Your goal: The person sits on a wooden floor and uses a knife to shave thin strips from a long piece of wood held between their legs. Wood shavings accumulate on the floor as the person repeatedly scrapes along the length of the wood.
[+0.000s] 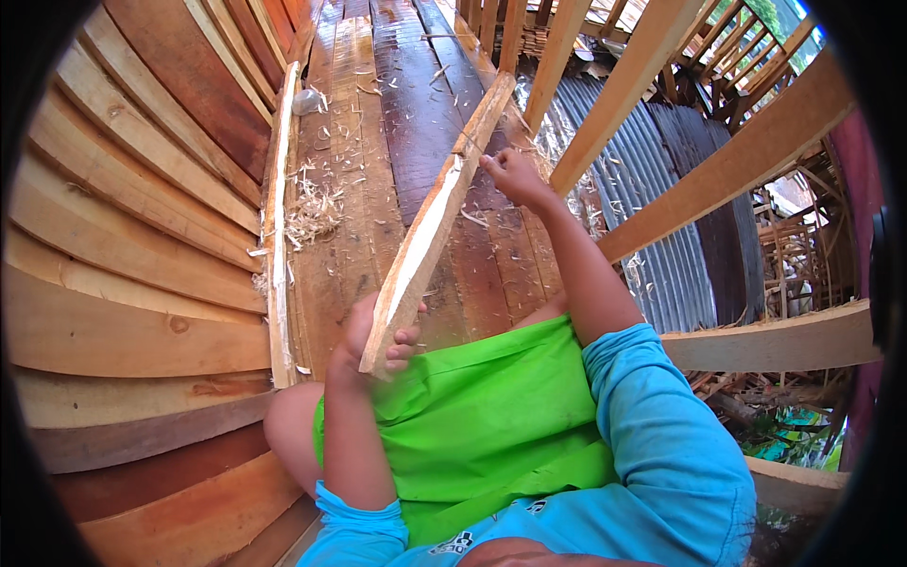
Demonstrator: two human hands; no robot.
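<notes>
The beam (427, 227), slanting from near left to far right, is clasped at its near end by the left hand (356, 330), while the blade (471, 143) seems pinched by the right hand (515, 178) and could be made to skid by uneven grain.

Left hand (358, 328) gripping near end of beam (427, 227). Right hand (517, 179) closed on thin tool (470, 142) against it, farther up. Shavings (316, 210) on floor (331, 326), heaped beside second beam (277, 274), left. Corrugated metal (647, 189), right.
</notes>
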